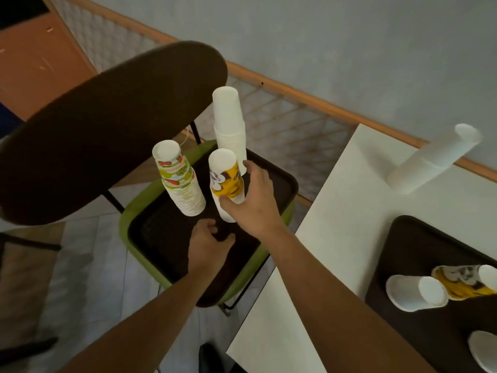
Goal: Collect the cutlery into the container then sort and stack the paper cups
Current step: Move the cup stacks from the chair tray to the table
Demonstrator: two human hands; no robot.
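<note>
Three upside-down cup stacks stand on a dark brown tray (279, 189) that rests on a green chair seat (134, 208). The tall stack is plain white (228, 122). A green-and-red patterned stack (181, 181) is at the left. My right hand (252, 200) is shut on the yellow cartoon-print stack (226, 179) in the middle. Lower down, my left hand (208, 243) rests on the tray with fingers curled, holding nothing that I can see. No cutlery is in view.
A white table (336, 211) at the right carries another white cup stack (435, 160), leaning, and a second brown tray (403, 246) with loose white cups (416, 292) and a yellow cup (457, 281) lying on their sides. A dark chair back (107, 125) looms at the left.
</note>
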